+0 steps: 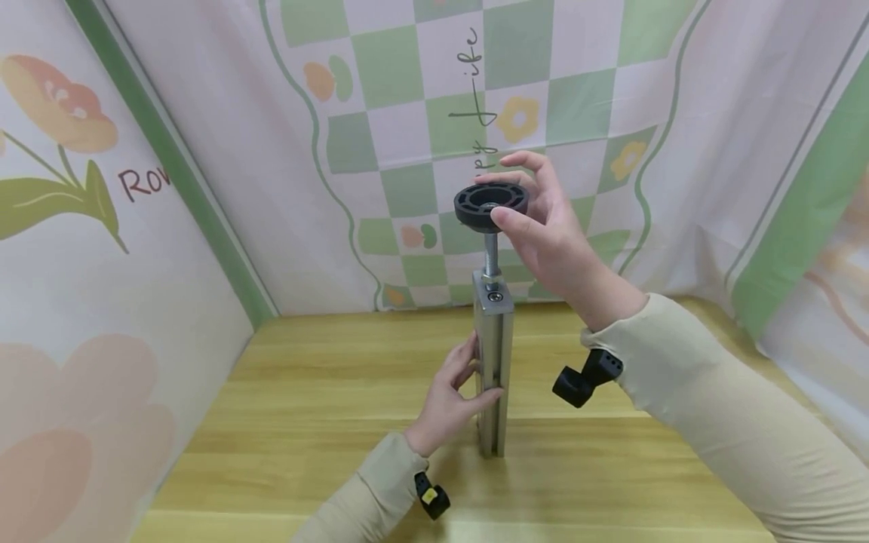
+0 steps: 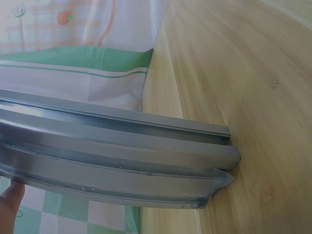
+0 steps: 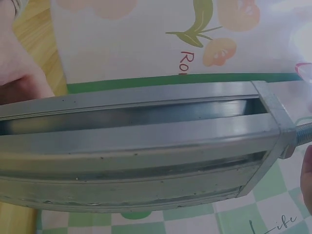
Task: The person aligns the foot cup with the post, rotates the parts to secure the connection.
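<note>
A grey slotted aluminium profile (image 1: 485, 362) stands upright, its lower end right at the tabletop. My left hand (image 1: 444, 403) grips it partway up, thumb across the near face and fingers round the left side. On top sits an end plate (image 1: 502, 304) with a screw in it. A threaded rod (image 1: 492, 253) with a nut (image 1: 490, 280) rises from this plate and carries a black round levelling foot (image 1: 467, 216). My right hand (image 1: 553, 237) holds the foot by its rim, thumb on the near side. Slots run along the profile (image 3: 146, 141) in the right wrist view.
The wooden table (image 1: 292, 422) reaches back to a printed curtain (image 1: 407, 136) with green and white checks. More printed cloth (image 1: 81, 302) hangs at the left side. Black wrist mounts (image 1: 577, 385) stick out below both sleeves.
</note>
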The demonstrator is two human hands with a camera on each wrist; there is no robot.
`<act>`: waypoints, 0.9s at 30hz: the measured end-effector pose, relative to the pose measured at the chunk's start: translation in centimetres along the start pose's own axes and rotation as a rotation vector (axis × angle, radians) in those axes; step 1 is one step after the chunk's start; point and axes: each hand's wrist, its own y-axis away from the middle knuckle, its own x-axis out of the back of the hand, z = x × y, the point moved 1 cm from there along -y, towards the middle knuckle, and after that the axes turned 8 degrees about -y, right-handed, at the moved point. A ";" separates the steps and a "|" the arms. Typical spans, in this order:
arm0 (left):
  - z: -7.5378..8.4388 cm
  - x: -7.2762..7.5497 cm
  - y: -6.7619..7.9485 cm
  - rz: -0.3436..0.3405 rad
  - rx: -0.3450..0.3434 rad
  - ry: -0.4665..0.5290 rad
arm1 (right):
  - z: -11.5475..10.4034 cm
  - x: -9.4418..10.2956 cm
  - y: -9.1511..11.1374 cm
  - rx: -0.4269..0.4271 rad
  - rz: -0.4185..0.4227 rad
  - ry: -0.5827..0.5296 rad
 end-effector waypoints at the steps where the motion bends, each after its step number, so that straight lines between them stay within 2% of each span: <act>1: 0.0 0.0 0.0 0.000 -0.001 -0.001 | 0.0 0.0 0.0 0.003 0.006 0.011; 9: 0.1 0.0 0.0 -0.003 0.013 0.000 | -0.5 -0.8 0.1 0.028 0.091 0.174; 18: -0.2 -0.1 0.0 0.001 -0.039 -0.003 | -1.0 -1.7 0.2 0.044 0.203 0.522; 23: -0.2 -0.1 0.0 -0.002 -0.020 -0.003 | -0.9 -2.0 0.2 0.105 0.235 0.653; 27: -0.2 -0.1 0.0 0.003 -0.021 -0.004 | -0.8 -2.2 0.1 0.198 0.242 0.774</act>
